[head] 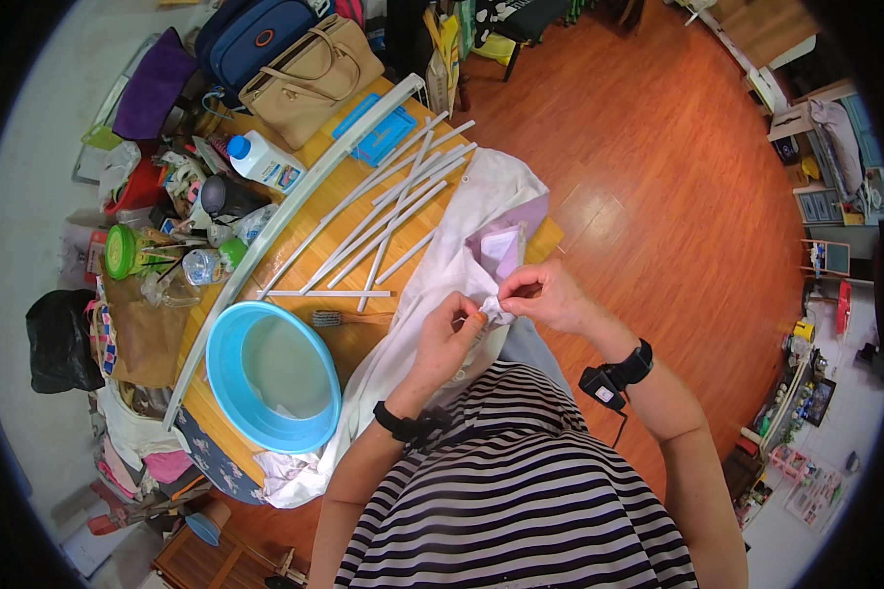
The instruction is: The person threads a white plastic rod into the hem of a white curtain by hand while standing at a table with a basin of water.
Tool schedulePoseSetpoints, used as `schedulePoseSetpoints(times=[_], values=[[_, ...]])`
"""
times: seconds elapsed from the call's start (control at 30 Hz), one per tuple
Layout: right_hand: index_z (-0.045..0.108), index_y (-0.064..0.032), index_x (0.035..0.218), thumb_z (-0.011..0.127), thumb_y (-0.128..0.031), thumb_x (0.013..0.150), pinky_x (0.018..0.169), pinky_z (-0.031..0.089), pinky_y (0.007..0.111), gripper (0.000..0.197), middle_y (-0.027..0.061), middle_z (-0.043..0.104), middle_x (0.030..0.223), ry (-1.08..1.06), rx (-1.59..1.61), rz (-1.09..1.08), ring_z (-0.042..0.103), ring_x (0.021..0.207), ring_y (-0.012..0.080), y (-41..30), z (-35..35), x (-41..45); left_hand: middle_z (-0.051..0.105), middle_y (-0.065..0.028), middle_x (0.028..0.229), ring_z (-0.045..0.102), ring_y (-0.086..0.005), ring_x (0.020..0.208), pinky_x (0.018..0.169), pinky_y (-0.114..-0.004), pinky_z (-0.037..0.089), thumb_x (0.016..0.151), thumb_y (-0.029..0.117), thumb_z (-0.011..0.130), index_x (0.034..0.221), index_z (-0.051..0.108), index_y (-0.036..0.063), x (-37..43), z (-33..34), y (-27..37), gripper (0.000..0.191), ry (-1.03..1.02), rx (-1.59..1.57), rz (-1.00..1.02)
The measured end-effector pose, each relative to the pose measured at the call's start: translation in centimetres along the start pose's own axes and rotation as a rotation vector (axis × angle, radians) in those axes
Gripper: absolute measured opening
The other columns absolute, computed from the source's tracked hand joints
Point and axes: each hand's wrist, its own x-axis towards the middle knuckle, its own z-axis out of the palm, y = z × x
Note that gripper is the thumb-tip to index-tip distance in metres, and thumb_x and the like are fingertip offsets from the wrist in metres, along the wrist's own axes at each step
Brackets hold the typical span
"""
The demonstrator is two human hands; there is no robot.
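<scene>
A long white cloth [427, 287] with a pale purple part runs along the table's near edge and over my lap. Between my fingertips is a small bunched bit of that cloth. My left hand [446, 335] pinches it from the left, thumb against forefinger. From the right, my right hand [545, 294] pinches the same bit, close to the left fingertips. To the left stands a light blue plastic basin [217, 375] holding cloudy water. A brush [350, 318] with a wooden handle lies between basin and cloth, its handle end touching or under the cloth.
Several thin white plastic strips [383, 221] lie crossed on the wooden table [295, 221]. A long pale rail [265, 243] spans the table, with a white bottle [265, 162], a beige handbag [317, 81] and clutter beyond it. A blue plastic basket [383, 132] sits near the strips.
</scene>
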Motion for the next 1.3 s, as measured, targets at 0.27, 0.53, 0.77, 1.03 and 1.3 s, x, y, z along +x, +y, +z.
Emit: schedulePoseSetpoints(times=[0.27, 0.53, 0.77, 1.03, 1.3], values=[[0.071, -0.0001, 0.095, 0.074, -0.006, 0.084, 0.068, 0.051, 0.026, 0.013, 0.0052, 0.067, 0.084, -0.031, -0.422, -0.048, 0.062, 0.076, 0.0109, -1.2, 0.6, -0.5, 0.061, 0.0006, 0.084, 0.056, -0.0046, 0.076, 0.067, -0.021, 0.045, 0.096, 0.006, 0.062, 0.093, 0.055, 0.0027, 0.1, 0.2, -0.8, 0.008, 0.005, -0.022, 0.020], [0.067, 0.0011, 0.100, 0.075, -0.007, 0.085, 0.067, 0.051, 0.027, 0.019, 0.0039, 0.068, 0.084, -0.011, -0.062, 0.039, 0.064, 0.074, 0.0101, 1.9, 1.7, -0.1, 0.061, -0.0019, 0.083, 0.059, -0.0083, 0.077, 0.065, -0.025, 0.048, 0.095, 0.005, 0.062, 0.101, 0.055, 0.0034, 0.4, 0.4, 0.3, 0.009, 0.065, 0.117, 0.138], [0.070, 0.0012, 0.094, 0.071, -0.003, 0.089, 0.073, 0.050, 0.025, 0.007, 0.0030, 0.064, 0.097, -0.080, 0.115, 0.016, 0.061, 0.082, 0.0090, 3.0, 0.4, 1.0, 0.064, -0.0176, 0.078, 0.062, -0.0303, 0.068, 0.063, -0.037, 0.048, 0.094, 0.016, 0.066, 0.102, 0.062, 0.0005, -0.9, -0.6, -0.6, 0.018, 0.021, 0.465, 0.134], [0.069, 0.0007, 0.092, 0.071, 0.002, 0.088, 0.083, 0.049, 0.023, 0.005, 0.0025, 0.058, 0.109, -0.038, 0.064, 0.049, 0.059, 0.093, 0.0089, 1.8, 0.4, 1.4, 0.064, -0.0163, 0.083, 0.059, -0.0237, 0.072, 0.070, -0.034, 0.049, 0.096, 0.014, 0.063, 0.105, 0.063, -0.0009, -1.7, -1.4, -0.7, 0.017, 0.050, 0.455, 0.115], [0.060, -0.0021, 0.105, 0.076, -0.002, 0.086, 0.071, 0.055, 0.024, 0.025, 0.0017, 0.069, 0.086, -0.003, 0.117, 0.085, 0.067, 0.079, 0.0090, 4.9, 4.0, 1.1, 0.063, -0.0109, 0.084, 0.058, -0.0159, 0.073, 0.068, -0.031, 0.049, 0.097, 0.010, 0.059, 0.107, 0.060, -0.0013, -1.9, -1.0, -1.9, 0.015, 0.078, 0.216, 0.091]])
